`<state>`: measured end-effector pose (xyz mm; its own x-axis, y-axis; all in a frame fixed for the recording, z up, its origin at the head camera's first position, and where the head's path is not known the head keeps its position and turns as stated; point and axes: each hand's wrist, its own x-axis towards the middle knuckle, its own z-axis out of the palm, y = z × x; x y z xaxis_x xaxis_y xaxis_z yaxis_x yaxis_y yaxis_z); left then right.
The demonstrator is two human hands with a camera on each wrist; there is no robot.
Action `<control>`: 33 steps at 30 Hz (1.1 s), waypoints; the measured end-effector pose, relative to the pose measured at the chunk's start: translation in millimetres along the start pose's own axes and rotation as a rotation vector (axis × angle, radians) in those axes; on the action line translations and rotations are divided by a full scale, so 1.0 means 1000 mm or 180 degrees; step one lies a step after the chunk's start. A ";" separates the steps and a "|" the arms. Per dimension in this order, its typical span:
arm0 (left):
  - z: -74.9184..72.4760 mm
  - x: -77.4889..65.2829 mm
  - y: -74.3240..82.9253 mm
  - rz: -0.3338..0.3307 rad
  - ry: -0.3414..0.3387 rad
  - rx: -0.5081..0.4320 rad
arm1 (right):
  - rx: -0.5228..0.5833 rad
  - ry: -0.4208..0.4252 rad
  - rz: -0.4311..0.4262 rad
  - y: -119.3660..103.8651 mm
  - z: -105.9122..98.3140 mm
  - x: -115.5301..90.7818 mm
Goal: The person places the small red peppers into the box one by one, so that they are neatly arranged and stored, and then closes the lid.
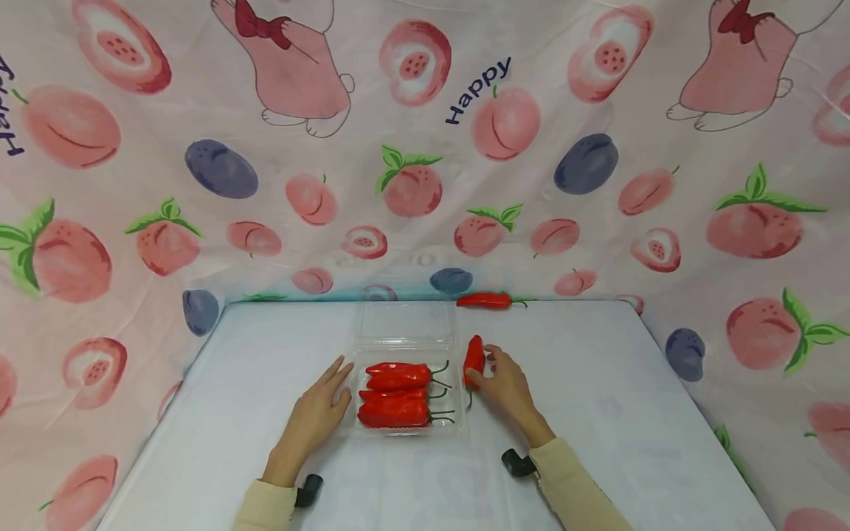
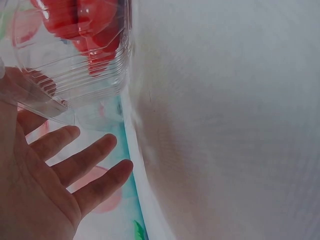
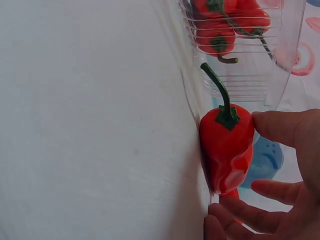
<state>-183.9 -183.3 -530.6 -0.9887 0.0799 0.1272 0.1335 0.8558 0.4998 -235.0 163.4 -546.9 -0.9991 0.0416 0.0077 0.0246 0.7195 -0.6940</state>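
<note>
Beside the right wall of a clear plastic clamshell box (image 1: 406,432), my right hand (image 1: 508,383) has its thumb and fingers about a red chili pepper (image 3: 227,145). The thumb tip touches the pepper near its green stem, which points toward me. This pepper lies low at the white tabletop. My left hand (image 1: 317,413) is at the box's left side, fingers spread and fairly straight, fingertips right at its wall. Inside the box, several red peppers (image 1: 395,413) lie side by side, stems to the right. The box's transparent lid (image 1: 406,324) is folded back, away from me.
Another red pepper (image 1: 486,300) lies at the table's far edge, to the right behind the lid. A fruit-patterned cloth (image 1: 412,133) rises behind and at both sides of the white table (image 1: 598,442). Each wrist carries a small black camera mount (image 1: 518,463).
</note>
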 end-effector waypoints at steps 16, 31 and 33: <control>0.001 0.000 -0.001 -0.0003 0.0003 -0.0013 | 0.0038 -0.0017 -0.0014 -0.003 -0.001 -0.001; 0.001 -0.001 -0.001 -0.0005 -0.0022 -0.0004 | -0.0007 0.0145 -0.0202 0.000 -0.004 -0.003; 0.001 -0.001 -0.001 -0.0007 -0.0022 -0.0005 | -0.0012 0.0140 -0.0172 0.000 -0.003 -0.003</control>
<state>-183.6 -183.8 -532.3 -0.9894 0.0816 0.1200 0.1314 0.8551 0.5015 -232.3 165.9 -544.9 -0.9965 0.0329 0.0769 -0.0293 0.7241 -0.6891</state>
